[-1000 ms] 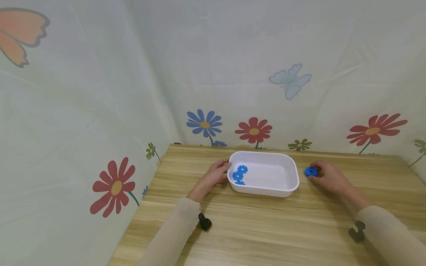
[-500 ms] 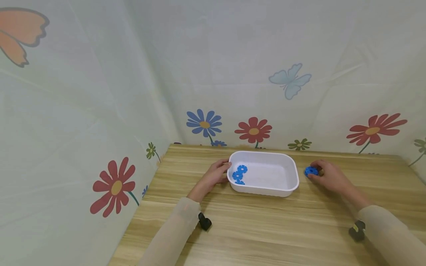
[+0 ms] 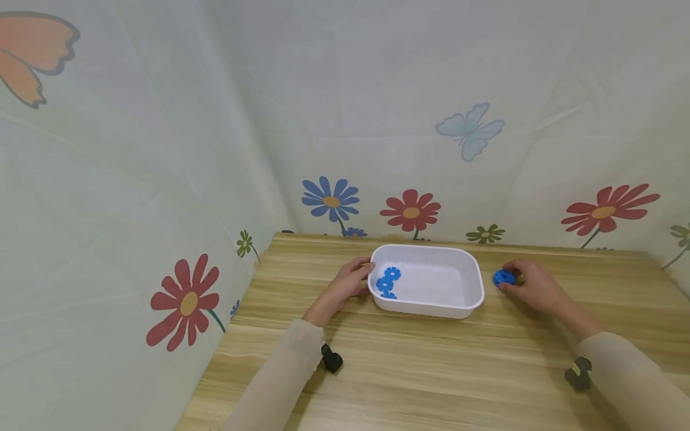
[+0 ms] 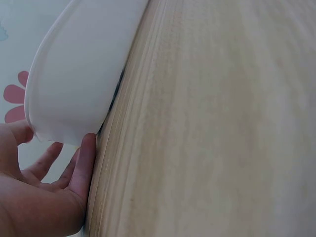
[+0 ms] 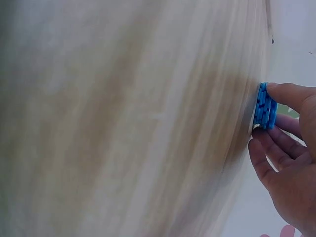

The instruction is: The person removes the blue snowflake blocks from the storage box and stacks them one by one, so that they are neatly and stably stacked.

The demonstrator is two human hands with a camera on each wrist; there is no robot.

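From the head view, one blue stack (image 3: 500, 279) sits just beside the white tray (image 3: 426, 307), the right hand (image 3: 533, 287) pinching it; a crooked squeeze could, I'd guess, slide it apart. Left wrist view: the left hand (image 4: 49, 197) holds the tray's end, fingers spread. Right wrist view: the stack lies flat to the table (image 5: 123, 123), round, no longest side.

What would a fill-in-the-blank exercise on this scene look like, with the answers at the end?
The left hand holds a tray colored ____.
The right hand pinches a stack of notched discs colored ____.
In the head view, the discs inside the tray lie near its ____ end.

Missing words: white; blue; left.
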